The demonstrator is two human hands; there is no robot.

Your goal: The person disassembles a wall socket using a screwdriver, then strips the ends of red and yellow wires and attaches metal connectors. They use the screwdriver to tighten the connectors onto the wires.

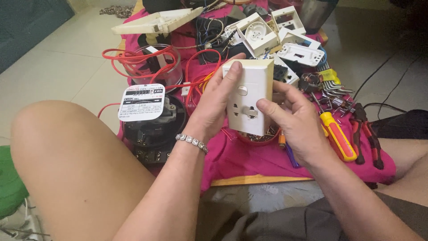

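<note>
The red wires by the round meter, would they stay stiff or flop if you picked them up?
The red wires lie in loose loops, so they would probably bend and droop, perhaps springing back slightly. They look thin, so likely light. Tangled together, they might drag one another along.

A pink cloth covers a low wooden board on the tiled floor. On the cloth sits a round black meter with a white label. Behind it lies a clear round cover with red wires looped over it. A pile of white plastic plates and boxes lies at the back. To the side lie a yellow and red screwdriver, red and black pliers and some metal keys.
</note>
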